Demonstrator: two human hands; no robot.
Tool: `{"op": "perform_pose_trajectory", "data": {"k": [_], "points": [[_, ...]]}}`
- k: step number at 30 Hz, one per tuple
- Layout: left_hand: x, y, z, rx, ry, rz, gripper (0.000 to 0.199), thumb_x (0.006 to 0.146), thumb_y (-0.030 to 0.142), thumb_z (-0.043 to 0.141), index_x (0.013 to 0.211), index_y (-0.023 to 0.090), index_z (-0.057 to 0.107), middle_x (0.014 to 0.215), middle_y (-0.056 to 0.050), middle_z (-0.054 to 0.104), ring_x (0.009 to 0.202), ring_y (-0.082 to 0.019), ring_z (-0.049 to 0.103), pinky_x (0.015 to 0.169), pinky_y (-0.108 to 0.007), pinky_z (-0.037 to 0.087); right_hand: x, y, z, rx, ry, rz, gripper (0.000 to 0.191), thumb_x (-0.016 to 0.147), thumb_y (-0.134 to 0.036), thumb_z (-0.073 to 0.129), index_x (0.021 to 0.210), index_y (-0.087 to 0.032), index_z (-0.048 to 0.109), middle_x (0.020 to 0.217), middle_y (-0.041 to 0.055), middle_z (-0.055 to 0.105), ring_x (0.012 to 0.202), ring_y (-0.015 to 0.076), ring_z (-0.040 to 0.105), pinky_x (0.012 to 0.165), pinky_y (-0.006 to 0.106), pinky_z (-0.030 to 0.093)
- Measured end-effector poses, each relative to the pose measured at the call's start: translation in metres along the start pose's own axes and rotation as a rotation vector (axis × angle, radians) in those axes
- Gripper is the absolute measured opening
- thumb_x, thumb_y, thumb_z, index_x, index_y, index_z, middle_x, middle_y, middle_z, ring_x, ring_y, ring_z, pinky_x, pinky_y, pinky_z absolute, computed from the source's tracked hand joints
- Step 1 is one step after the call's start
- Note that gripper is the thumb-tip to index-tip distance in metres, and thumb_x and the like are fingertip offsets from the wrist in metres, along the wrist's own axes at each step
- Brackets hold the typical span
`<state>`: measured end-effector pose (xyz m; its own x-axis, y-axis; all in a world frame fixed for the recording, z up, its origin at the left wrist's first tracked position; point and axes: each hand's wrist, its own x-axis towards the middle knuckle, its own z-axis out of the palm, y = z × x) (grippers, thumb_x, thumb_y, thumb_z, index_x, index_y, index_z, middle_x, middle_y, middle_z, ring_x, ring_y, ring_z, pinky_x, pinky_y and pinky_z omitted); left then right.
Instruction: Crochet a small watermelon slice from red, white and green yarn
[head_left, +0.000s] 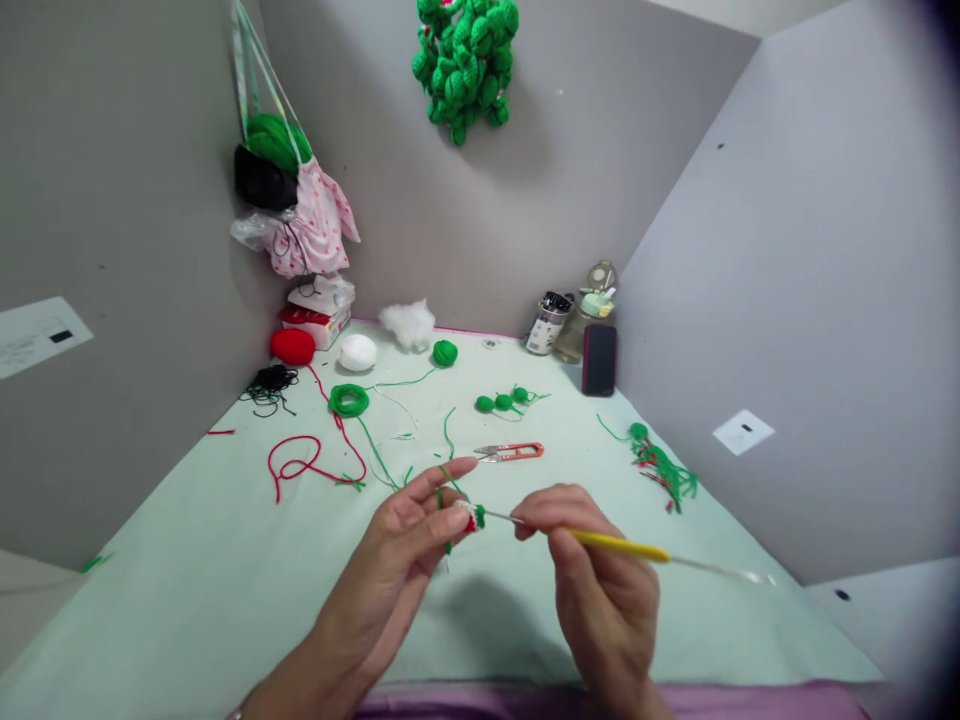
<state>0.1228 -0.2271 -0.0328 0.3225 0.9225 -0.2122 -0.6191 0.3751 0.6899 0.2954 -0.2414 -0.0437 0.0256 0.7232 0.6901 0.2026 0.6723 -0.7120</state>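
Observation:
My left hand (409,545) pinches a small crocheted piece (474,517) in red, white and green, and green yarn (442,490) runs over its fingers. My right hand (600,580) is closed around a crochet hook with a yellow handle (619,545). The hook's thin metal shaft points left, and its tip is at the green edge of the piece; whether it passes through a stitch is too small to tell. Behind the hands lie orange-handled thread snips (521,451). Further left is a green yarn coil (349,400), with strands leading toward my left hand.
On the table (247,590) are red yarn (292,347), white yarn (358,352), stuffing (409,325), black thread (270,385), green balls (503,402) and, at right, tangled green pieces (667,470). A phone (598,360) and jar (571,335) stand at back right. Bags (315,220) hang left.

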Motion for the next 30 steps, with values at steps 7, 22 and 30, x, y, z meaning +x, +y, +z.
{"op": "perform_pose_trajectory", "data": {"k": [7, 22, 30], "points": [[-0.003, -0.008, -0.001, 0.178, -0.006, 0.102, 0.051, 0.08, 0.036, 0.094, 0.129, 0.033, 0.08, 0.091, 0.001, 0.068, 0.095, -0.018, 0.06, 0.097, -0.033, 0.045, 0.006, 0.001, 0.009, 0.067, -0.058, 0.014, 0.023, 0.106, -0.015, 0.06, 0.111, -0.027, 0.08, 0.096, 0.0041, 0.077, 0.093, 0.0178, 0.073, 0.08, 0.028, 0.061], [0.003, -0.008, -0.002, 0.124, 0.033, 0.095, 0.047, 0.078, 0.034, 0.094, 0.124, 0.031, 0.083, 0.088, 0.001, 0.065, 0.093, -0.017, 0.057, 0.097, -0.033, 0.041, 0.003, 0.008, 0.012, 0.235, 0.014, 0.18, 0.017, 0.105, -0.03, 0.067, 0.1, -0.028, 0.083, 0.09, 0.0035, 0.075, 0.085, 0.0175, 0.067, 0.075, 0.029, 0.055], [0.0, -0.01, -0.002, 0.155, 0.003, 0.075, 0.052, 0.082, 0.035, 0.091, 0.133, 0.034, 0.078, 0.093, 0.001, 0.065, 0.1, -0.018, 0.059, 0.101, -0.034, 0.041, -0.001, 0.01, 0.01, 0.297, -0.021, 0.228, 0.017, 0.106, -0.03, 0.066, 0.104, -0.031, 0.084, 0.095, 0.0021, 0.076, 0.089, 0.0165, 0.067, 0.079, 0.029, 0.055]]}}
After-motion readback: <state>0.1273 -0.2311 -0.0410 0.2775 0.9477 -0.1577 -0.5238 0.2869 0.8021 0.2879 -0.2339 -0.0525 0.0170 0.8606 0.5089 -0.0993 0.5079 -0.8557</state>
